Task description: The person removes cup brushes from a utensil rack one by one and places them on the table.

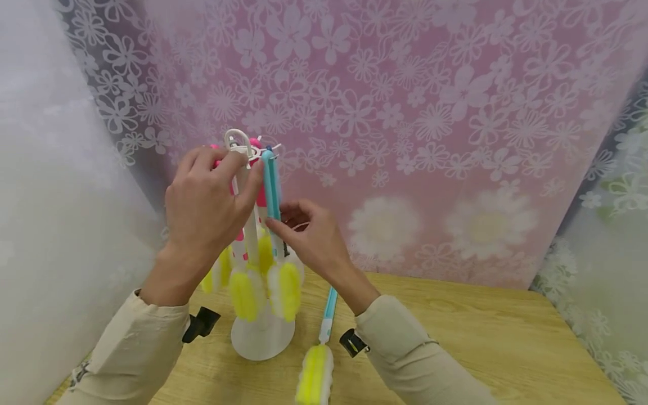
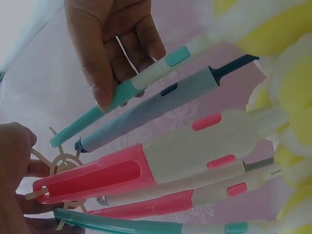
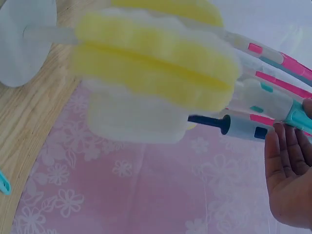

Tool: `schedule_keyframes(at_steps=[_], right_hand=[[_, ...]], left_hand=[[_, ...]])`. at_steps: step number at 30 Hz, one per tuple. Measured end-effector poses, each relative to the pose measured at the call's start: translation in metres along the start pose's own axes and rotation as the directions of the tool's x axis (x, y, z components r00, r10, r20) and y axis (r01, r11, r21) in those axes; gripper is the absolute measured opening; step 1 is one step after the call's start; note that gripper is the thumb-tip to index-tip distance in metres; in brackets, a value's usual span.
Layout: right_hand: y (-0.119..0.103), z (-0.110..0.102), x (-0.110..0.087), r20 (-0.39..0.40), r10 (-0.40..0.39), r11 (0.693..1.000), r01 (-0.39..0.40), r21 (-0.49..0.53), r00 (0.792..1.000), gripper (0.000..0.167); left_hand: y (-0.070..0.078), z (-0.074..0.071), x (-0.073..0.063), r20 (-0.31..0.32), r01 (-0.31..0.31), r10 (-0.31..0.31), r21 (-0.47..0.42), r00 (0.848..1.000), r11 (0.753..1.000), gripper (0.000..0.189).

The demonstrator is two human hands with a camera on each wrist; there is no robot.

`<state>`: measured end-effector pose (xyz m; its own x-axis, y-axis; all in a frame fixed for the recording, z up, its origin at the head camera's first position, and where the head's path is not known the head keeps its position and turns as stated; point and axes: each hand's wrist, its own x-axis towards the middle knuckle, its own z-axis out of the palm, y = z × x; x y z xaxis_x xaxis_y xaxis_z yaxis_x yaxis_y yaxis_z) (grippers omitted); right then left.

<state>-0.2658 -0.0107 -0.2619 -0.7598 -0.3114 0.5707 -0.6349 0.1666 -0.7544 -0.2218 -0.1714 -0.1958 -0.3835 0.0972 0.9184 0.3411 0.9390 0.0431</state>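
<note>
Toward the left of the scene, the left hand (image 1: 202,194) is gripping the looped top of a white stand (image 1: 260,342), fingers and thumb bending round it, while the stand's round base is resting on a wooden table (image 1: 455,332). Below that hand, pink-and-white brushes (image 2: 180,151) are hanging from the prongs, their yellow-and-white sponge heads pointing down. At the stand's right side, a teal-handled brush (image 1: 271,185) is standing nearly upright, its top end sitting at a prong; whether it is hooking on, I cannot tell. It is showing a smooth teal upper handle with a ribbed collar, a white lower part with teal inlays, and a ridged sponge head in yellow and white. Just beyond it, on the far side, a pale blue brush (image 2: 151,114) with a dark blue neck is hanging. Farther right, the right hand (image 1: 319,239) is pinching the teal-handled brush between thumb and fingers. Nearer, a loose brush (image 1: 326,331) is lying on the table, its yellow-and-white head pointing toward the near edge
</note>
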Motion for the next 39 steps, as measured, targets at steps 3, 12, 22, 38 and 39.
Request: schedule_keyframes(at_steps=[3,12,22,38,39], right_hand=[[-0.001,-0.002,0.000,0.003,0.001,1.000,-0.001,-0.014,1.000,0.026],[-0.003,-0.019,-0.004,-0.028,-0.005,1.000,0.005,-0.027,1.000,0.022],[0.008,-0.055,-0.014,-0.130,-0.018,0.998,0.009,-0.069,0.991,0.021],[0.090,-0.107,-0.069,-0.127,0.517,0.846,-0.528,-0.075,0.847,0.030],[0.098,-0.107,-0.075,-0.126,0.542,0.830,-0.553,-0.071,0.831,0.030]], left_hand=[[0.002,0.002,0.000,-0.025,-0.003,0.003,0.002,1.000,1.000,0.037],[0.006,0.008,-0.002,-0.039,0.014,-0.013,0.018,0.999,1.000,0.031],[0.008,0.009,-0.002,-0.043,0.039,-0.038,0.018,0.998,0.999,0.031],[0.010,0.010,-0.001,-0.106,0.063,-0.059,0.029,0.993,0.998,0.031],[0.010,0.010,-0.001,-0.102,0.063,-0.060,0.027,0.993,0.998,0.032]])
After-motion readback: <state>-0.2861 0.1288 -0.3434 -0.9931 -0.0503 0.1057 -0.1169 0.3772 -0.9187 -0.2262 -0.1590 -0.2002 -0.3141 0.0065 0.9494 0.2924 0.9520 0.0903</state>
